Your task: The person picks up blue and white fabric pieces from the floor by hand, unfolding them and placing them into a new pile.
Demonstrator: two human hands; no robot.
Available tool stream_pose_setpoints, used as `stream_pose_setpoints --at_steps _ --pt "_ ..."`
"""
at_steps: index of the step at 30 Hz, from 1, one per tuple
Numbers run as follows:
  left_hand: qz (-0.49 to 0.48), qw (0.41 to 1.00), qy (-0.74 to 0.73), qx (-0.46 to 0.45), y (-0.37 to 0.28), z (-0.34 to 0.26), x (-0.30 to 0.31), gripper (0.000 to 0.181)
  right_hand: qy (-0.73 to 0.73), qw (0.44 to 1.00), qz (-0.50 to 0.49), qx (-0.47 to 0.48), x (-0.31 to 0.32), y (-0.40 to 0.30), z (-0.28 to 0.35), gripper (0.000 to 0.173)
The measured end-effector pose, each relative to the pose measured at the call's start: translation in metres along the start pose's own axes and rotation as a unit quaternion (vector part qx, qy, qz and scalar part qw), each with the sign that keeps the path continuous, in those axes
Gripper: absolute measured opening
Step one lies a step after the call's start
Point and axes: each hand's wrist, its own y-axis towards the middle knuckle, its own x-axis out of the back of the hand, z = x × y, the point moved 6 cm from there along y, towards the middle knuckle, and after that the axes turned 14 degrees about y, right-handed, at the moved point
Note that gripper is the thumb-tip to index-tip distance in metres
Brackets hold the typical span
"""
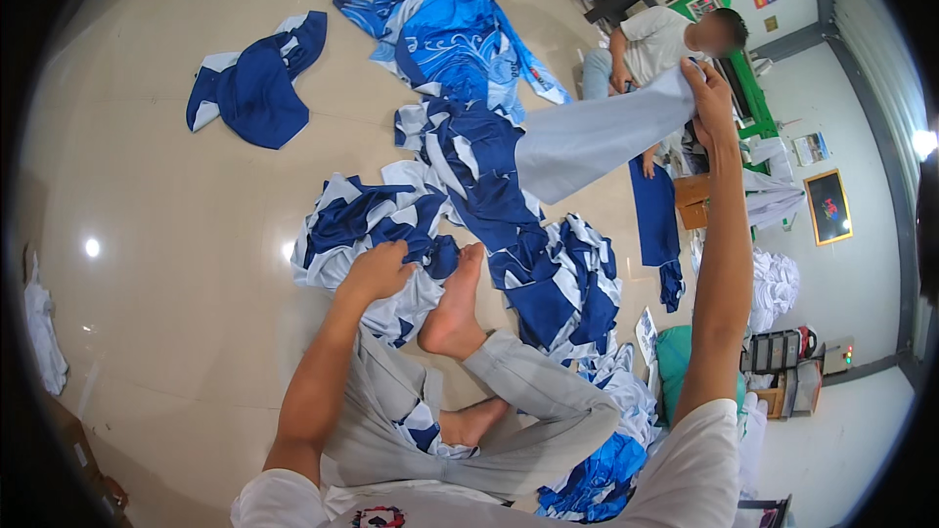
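My right hand (708, 99) is raised at the upper right, its fingers closed on one end of a pale grey fabric piece (605, 132). The piece stretches left and down over a navy and white fabric pile (477, 154). My left hand (378, 271) rests at another navy and white pile (359, 216) beside my bare foot; its fingers are curled at the cloth, and whether they grip it cannot be told. A third navy and white pile (561, 293) lies right of the foot.
Bright blue printed fabric (455, 29) lies farther out, and a navy piece (264, 99) to its left. A seated co-worker (656, 40) is at the upper right, near a navy strip (655, 213) and a green machine (755, 95). A green bag (675, 363) stands right.
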Motion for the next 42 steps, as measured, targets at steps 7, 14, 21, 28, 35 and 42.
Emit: stream_pose_setpoints --at_steps 7,14,21,28,35,42 --pt "0.011 0.998 0.047 0.040 -0.002 0.004 0.009 0.033 -0.417 0.901 0.094 0.073 -0.008 -0.039 0.056 0.041" --pt "-0.202 0.964 0.123 0.119 0.003 0.018 0.035 0.037 -0.471 0.881 0.027 -0.038 0.057 -0.026 0.011 0.038" --pt "-0.220 0.943 0.188 0.166 -0.003 0.018 0.030 0.049 -0.369 0.926 -0.062 -0.048 0.048 -0.024 0.014 0.038" --pt "-0.053 0.965 0.158 0.205 0.004 0.037 0.004 0.043 -0.209 0.970 0.053 -0.114 -0.039 -0.052 0.000 0.047" --pt "-0.137 0.972 0.068 0.181 -0.024 0.010 0.041 0.015 -0.420 0.881 0.214 -0.027 -0.067 -0.121 -0.056 0.039" --pt "-0.274 0.952 -0.103 -0.089 -0.095 -0.082 0.159 0.021 -0.259 0.900 0.349 -0.040 -0.137 -0.255 -0.054 0.037"
